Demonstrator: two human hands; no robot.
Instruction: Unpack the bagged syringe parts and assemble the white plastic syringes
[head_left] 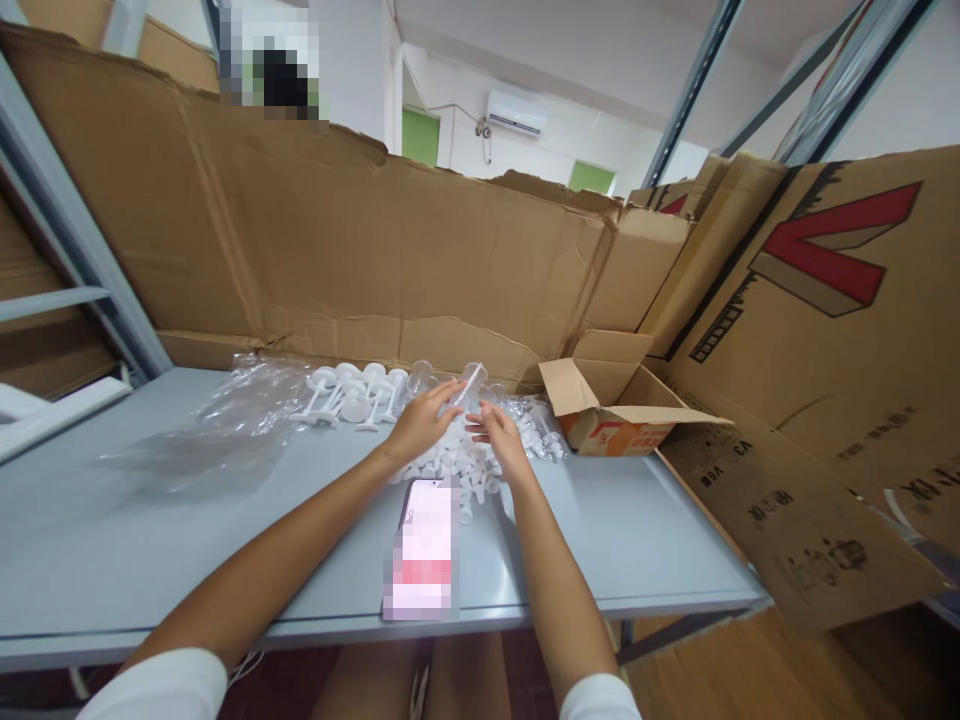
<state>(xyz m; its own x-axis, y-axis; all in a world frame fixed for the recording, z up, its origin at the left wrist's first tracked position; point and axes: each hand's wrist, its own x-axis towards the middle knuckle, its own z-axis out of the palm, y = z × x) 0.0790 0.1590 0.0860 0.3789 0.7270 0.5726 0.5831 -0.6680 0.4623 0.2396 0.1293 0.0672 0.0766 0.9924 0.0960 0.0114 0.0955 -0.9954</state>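
Observation:
Between my hands stands a clear plastic syringe barrel [473, 378] with ridged or graduated marks down its side. My left hand [426, 420] has its fingertips closed against the barrel's left side. Close to the barrel's lower end, my right hand [496, 436] holds its fingers apart; whether they touch it is hard to see. Beneath both hands spreads a heap of small white plastic caps [450, 463]. White plungers with round discs [354, 408] lie piled to the left. More clear barrels [420, 377] are behind my left hand.
A phone [426, 545] with a lit screen lies near the front edge of the grey table [600, 540]. To the left is a crumpled clear plastic bag [232, 425]. An open cardboard box [619, 425] stands right, and tall cardboard sheets [420, 250] wall the back.

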